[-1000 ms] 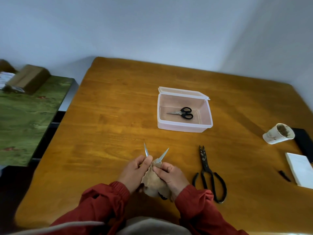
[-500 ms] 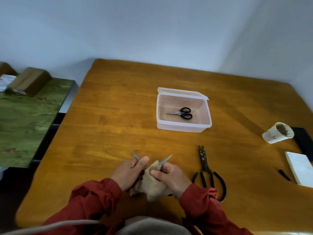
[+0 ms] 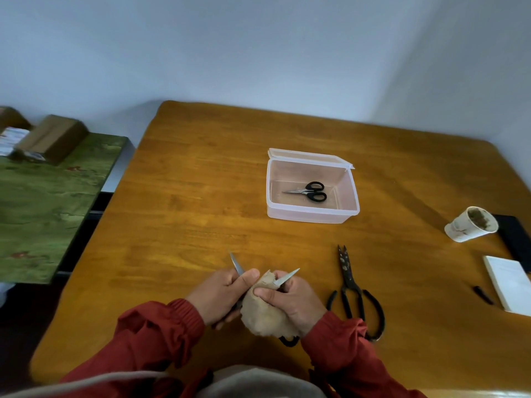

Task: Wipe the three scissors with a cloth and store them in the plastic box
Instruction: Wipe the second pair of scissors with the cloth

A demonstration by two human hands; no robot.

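Silver-bladed scissors [image 3: 238, 265] are spread wide near the table's front edge. My left hand [image 3: 221, 295] grips the left blade. My right hand [image 3: 287, 300] holds a beige cloth [image 3: 263, 314] wrapped round the right blade, whose tip pokes out. A black handle loop shows below the cloth. A clear plastic box [image 3: 311, 216] with its lid folded back stands mid-table, and small black-handled scissors [image 3: 309, 191] lie in it. Large dark iron scissors [image 3: 352, 288] lie on the table to the right of my hands.
A stained paper cup [image 3: 469, 224] lies tipped at the right, by a black flat object [image 3: 514, 239]. A white pad [image 3: 508, 282] and a small black piece [image 3: 482, 295] sit near the right edge. To the left stands a green-covered table [image 3: 43, 202] with brown boxes.
My hands shifted slightly along the blades while rubbing with the cloth; the left blade tip dipped lower, then rose again. The other scissors and the box have stayed put.
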